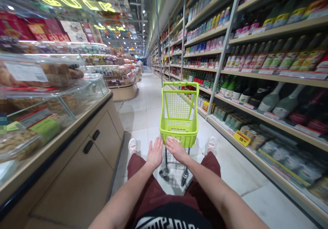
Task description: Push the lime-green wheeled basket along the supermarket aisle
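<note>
A small lime-green shopping cart (179, 126) stands upright on grey legs with wheels, between my spread legs. My left hand (155, 152) is just left of the cart's lower front, palm down, fingers stretched out and holding nothing. Against the cart's lower edge lies my right hand (175, 148), its fingers extended and flat; whether it presses on the plastic is hard to tell. Neither hand grips anything. The cart's basket shows nothing inside.
Shelves of bottles (284, 54) and cans run along the right, with a yellow price tag (242, 138) low down. On the left is a wooden counter (77, 167) with glass food cases. A tiled aisle (148, 95) stretches ahead.
</note>
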A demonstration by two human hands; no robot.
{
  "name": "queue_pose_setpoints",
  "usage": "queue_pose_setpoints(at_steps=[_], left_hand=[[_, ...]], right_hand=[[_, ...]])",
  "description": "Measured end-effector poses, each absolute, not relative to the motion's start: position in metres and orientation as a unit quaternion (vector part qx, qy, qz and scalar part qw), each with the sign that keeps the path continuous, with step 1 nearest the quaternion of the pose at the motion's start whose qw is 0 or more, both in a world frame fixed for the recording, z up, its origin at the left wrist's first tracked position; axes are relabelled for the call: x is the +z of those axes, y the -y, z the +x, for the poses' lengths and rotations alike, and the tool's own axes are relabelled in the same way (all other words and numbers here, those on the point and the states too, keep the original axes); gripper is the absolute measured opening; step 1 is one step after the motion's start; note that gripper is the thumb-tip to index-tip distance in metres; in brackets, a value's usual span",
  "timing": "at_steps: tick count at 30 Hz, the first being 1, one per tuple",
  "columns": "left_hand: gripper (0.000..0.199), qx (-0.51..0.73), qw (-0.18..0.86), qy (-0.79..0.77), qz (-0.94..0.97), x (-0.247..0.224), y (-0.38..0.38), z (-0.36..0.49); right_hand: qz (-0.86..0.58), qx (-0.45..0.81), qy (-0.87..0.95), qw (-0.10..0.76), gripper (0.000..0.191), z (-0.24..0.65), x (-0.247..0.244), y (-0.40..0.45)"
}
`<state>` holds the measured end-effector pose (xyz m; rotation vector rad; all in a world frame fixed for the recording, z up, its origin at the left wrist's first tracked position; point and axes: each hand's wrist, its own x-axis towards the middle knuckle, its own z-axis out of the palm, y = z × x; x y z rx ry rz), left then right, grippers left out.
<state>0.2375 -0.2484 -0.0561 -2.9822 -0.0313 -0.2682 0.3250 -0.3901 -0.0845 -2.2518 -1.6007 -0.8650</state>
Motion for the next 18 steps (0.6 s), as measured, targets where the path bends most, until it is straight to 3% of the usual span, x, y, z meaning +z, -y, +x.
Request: queue_pose_setpoints(at_steps=[4, 11, 18], left_hand=[[0.062, -0.095, 0.074, 0.033, -0.992, -0.055, 0.235, 0.24], [0.064, -0.133, 0.057, 0.078, -0.986, -0.013, 0.237, 0.262], [0.067, -0.093, 0.054, 0.078, -0.991, -0.009, 0.226, 0.253]], right_hand=[[-0.771, -0.299, 0.547, 0.128, 0.023, 0.322, -0.089, 0.394], [-0.743, -0.349, 0.533, 0.203, 0.033, 0.331, -0.035, 0.366], [-0.738, -0.322, 0.564, 0.183, 0.028, 0.331, -0.084, 0.362]])
